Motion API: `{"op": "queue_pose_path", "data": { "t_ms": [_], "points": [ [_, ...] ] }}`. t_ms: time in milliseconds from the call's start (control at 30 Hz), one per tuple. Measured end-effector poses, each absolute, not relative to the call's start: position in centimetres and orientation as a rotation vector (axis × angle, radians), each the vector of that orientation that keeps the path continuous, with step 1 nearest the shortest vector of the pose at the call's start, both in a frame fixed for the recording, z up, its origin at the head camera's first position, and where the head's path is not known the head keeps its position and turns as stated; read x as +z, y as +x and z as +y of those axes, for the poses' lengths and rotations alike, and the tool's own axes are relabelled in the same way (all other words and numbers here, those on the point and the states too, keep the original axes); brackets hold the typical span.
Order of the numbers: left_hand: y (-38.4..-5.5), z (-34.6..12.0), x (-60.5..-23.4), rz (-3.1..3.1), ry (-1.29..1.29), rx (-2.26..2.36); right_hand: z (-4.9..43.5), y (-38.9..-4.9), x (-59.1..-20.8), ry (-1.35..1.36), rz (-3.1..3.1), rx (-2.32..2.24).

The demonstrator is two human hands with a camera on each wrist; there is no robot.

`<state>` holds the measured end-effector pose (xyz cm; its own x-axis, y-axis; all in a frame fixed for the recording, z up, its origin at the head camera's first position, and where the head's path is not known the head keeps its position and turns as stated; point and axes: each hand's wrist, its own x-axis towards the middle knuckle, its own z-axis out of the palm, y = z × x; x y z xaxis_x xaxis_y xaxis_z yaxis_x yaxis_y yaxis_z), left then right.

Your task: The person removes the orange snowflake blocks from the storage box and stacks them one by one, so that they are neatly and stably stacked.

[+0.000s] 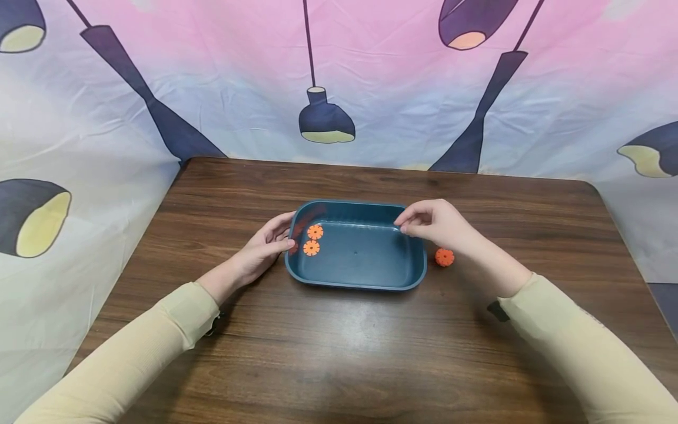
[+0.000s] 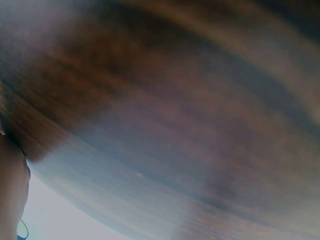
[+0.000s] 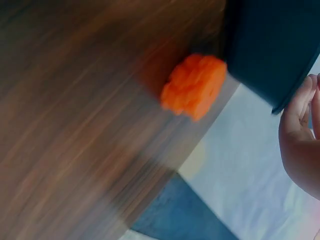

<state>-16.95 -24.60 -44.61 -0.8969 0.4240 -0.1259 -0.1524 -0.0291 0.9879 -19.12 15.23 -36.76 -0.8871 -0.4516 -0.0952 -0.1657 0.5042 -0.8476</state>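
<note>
A dark blue rectangular tray (image 1: 365,259) with rounded corners sits on the wooden table. Inside it, near the left end, lie two orange notched discs (image 1: 315,232), one behind the other. My left hand (image 1: 259,250) grips the tray's left end, thumb over the rim and fingers along the outer wall. Above the tray's back right part is my right hand (image 1: 436,224), with fingers bent and fingertips close together; whether something small is between them cannot be seen. Just right of the tray stands a stack of orange discs (image 3: 194,86), close below the right wrist.
The brown table (image 1: 318,365) reaches to a back edge against a hanging cloth (image 1: 254,76) printed with lamps. The left wrist view is mostly blurred table surface.
</note>
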Motion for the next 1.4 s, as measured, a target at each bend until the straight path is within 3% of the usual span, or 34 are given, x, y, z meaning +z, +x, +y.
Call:
{"op": "queue_pose_path", "data": {
  "t_ms": [767,1400],
  "points": [
    [-17.1,-24.6,-44.5,1.854,0.273,1.981,6.5,-19.9,-38.9,-0.700,2.301,-1.329],
    [-17.1,-24.6,-44.5,1.845,0.281,1.990,2.1,-19.8,-40.6,-0.723,2.322,-1.227]
  ]
}}
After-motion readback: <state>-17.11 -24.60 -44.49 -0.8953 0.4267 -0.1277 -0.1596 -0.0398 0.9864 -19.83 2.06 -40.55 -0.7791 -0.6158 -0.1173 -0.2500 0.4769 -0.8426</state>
